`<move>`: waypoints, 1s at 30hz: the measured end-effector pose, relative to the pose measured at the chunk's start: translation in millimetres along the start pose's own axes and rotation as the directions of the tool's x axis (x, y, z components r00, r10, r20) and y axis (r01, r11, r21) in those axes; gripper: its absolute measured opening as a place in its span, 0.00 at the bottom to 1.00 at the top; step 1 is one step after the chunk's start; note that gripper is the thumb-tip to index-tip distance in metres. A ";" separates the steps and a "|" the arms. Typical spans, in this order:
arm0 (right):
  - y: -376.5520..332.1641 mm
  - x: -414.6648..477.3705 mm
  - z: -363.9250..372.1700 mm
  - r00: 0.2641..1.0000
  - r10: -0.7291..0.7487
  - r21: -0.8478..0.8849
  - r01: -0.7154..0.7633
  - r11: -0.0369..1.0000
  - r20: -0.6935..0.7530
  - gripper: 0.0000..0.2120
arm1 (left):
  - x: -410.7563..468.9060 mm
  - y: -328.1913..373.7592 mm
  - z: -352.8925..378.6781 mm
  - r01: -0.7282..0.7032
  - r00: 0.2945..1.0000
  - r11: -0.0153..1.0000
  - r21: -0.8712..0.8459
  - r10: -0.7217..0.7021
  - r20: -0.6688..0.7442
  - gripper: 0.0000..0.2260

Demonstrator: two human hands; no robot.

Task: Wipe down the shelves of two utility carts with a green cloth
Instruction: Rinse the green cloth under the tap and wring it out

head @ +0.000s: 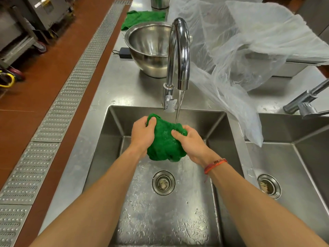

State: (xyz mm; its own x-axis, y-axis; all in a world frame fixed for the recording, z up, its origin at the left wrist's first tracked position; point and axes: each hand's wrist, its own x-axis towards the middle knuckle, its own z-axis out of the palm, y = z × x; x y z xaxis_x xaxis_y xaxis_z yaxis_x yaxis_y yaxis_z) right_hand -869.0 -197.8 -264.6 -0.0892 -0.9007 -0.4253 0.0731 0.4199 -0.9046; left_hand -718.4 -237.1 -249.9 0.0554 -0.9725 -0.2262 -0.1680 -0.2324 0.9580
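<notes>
Over the left sink (114,139), I hold the cloth (164,143) bunched up between both hands. My left grip (142,132) is curled round its upper left corner, thumb pressed into the green fabric, and my right grip (190,141) clasps its right side, thumb on the front, fingers hidden behind. A thin stream of water (179,107) falls from the tap (179,50) onto the top of the cloth, just beside my right thumb. The cloth's lower folds hang between my wrists, above the drain (163,182), and the basin floor is beaded with water. A red bracelet (214,164) sits on my right wrist.

Behind the tap, on the steel desk (124,82), stands a metal bowl (147,49). A second green cloth (142,17) lies beyond it, near the desk's far end. A small black box (124,50) lies just left of the bowl. Clear plastic sheeting (240,41) is heaped to the right, one end drooping over the edge of a second sink (302,157). A floor grate (58,107) runs along the left.
</notes>
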 end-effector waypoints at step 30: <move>24.8 -11.3 -15.7 0.885 0.365 0.368 -0.455 0.811 0.289 0.31 | -24.5 -15.0 7.4 0.653 0.725 0.633 -0.416 -0.363 0.585 0.24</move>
State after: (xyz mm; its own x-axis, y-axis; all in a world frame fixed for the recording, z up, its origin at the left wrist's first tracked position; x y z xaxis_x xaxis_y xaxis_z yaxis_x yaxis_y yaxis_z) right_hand -881.7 -175.5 -282.7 0.2345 -0.6759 -0.6987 0.4658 0.7090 -0.5295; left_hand -724.5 -209.9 -260.1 -0.4750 -0.6296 -0.6148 0.3391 -0.7757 0.5323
